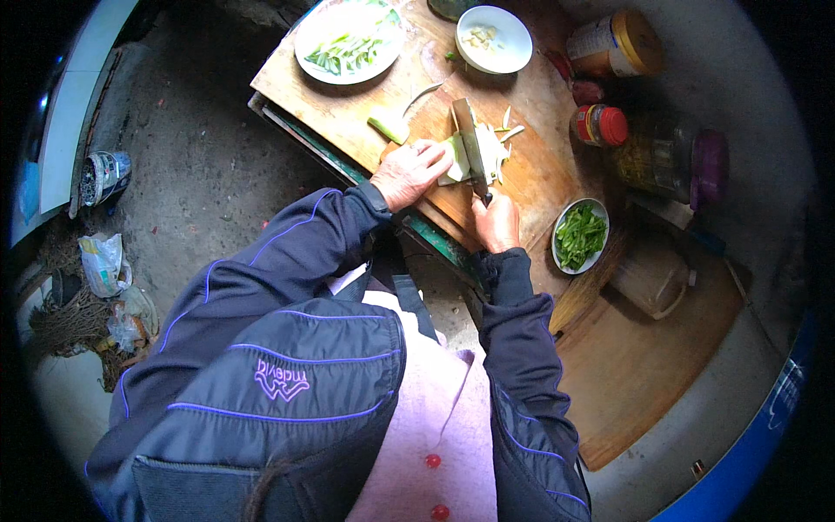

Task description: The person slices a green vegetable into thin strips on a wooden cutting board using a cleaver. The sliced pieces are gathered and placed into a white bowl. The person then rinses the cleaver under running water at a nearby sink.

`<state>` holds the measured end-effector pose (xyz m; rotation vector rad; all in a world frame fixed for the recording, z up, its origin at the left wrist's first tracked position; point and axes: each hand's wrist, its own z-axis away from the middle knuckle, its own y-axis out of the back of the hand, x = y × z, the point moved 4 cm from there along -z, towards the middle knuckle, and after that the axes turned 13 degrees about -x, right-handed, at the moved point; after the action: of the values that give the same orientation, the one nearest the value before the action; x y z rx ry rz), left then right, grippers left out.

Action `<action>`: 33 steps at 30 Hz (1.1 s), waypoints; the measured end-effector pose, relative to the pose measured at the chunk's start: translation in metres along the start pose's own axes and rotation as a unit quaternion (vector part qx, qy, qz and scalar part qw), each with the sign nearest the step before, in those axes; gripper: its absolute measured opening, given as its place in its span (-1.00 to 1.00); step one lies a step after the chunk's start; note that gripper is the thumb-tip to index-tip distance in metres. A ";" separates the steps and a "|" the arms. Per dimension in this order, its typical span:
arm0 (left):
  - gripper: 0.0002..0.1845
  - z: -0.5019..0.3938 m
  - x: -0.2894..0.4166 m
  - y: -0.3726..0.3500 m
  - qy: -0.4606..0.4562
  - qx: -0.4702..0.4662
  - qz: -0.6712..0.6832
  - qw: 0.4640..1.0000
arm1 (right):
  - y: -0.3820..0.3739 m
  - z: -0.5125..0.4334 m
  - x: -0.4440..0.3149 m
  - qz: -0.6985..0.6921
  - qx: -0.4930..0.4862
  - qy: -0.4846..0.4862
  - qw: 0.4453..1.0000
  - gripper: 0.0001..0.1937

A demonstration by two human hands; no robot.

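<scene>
My right hand (497, 220) grips the handle of a cleaver (471, 140), whose broad blade stands on edge over the wooden cutting board (535, 166). Pale green vegetable slices (456, 160) lie just left of the blade, and the fingertips of my left hand (409, 171) press on them. To the right of the blade is a small heap of cut pale strips (490, 151), a few of them scattered. A longer green vegetable piece (388, 128) rests beyond my left hand, near the board's left edge.
A plate of sliced greens (349, 55) and a white bowl of pale chopped bits (496, 40) stand at the back. Chopped green vegetable fills a small bowl (580, 236) at right. Beyond are a red-lidded jar (599, 125), a purple-lidded jar (672, 160) and a yellow-lidded tub (613, 44).
</scene>
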<state>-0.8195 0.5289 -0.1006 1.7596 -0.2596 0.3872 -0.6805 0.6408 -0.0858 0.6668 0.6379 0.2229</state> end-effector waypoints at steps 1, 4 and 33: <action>-0.68 0.004 0.002 0.005 -0.005 0.012 -0.006 1.000 | 0.001 0.003 -0.004 -0.008 0.003 0.004 1.000 -0.78; -0.69 0.010 -0.003 -0.002 0.011 -0.025 0.028 0.999 | 0.016 0.025 -0.031 -0.041 0.013 0.015 0.999 -0.78; -0.80 0.004 -0.005 -0.007 0.048 -0.059 -0.001 0.997 | -0.017 0.021 -0.030 0.020 0.008 0.033 0.999 -0.77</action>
<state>-0.8205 0.5264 -0.1095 1.6214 -0.2085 0.4460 -0.6911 0.6057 -0.0695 0.6906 0.6896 0.2784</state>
